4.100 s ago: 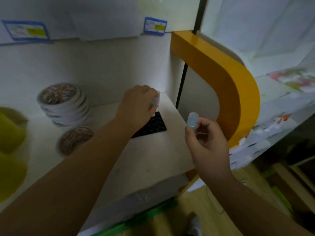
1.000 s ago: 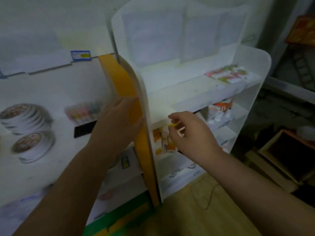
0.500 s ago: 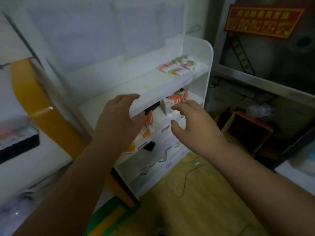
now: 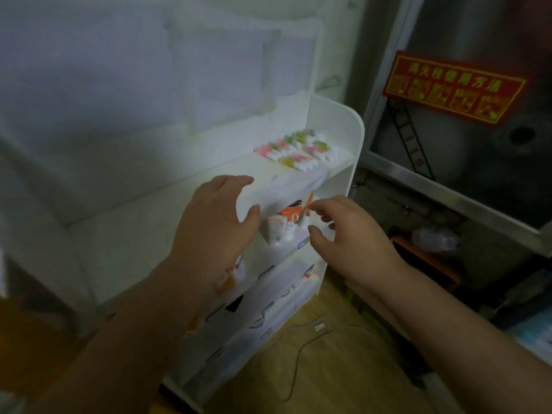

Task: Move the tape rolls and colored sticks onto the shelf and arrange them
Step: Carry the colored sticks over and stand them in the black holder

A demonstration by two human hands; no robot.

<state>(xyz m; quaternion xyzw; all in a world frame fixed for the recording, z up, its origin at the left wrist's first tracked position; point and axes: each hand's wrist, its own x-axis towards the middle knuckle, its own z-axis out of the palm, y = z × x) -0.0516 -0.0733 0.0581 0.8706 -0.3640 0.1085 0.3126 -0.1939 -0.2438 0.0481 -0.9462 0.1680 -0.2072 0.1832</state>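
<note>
While the white shelf unit (image 4: pixel 334 121) fills the middle of the view, its top shelf (image 4: pixel 167 210) runs from lower left up to the far right, and that line sets up the coming reach. Below it, lower shelves carry orange-and-white packets (image 4: pixel 283 222) and small tags too blurred to read. A red sign with yellow characters (image 4: pixel 454 86) hangs on the dark wall to the right, and a thin cable (image 4: pixel 298 348) trails over the wooden floor.

Both forearms come in from the bottom edge. The left hand (image 4: pixel 215 222) is released, fingers spread, its fingertips over the front lip of the top shelf and its thumb under that lip; it grasps nothing. The right hand (image 4: pixel 343 231) hovers just beside it in front of the packets, fingers loosely curled and empty.

The colored sticks (image 4: pixel 295 150) lie in a cluster at the far right end of the top shelf, above and beyond both hands, their long axes seemingly running across the shelf depth, though blur hides detail. I judge the right hand the better placed for that end. No tape rolls show here.

Half a second ago the hands hung short of the shelf; now the left one meets its edge, the sticks sit larger in view, and the orange side panel is gone.
</note>
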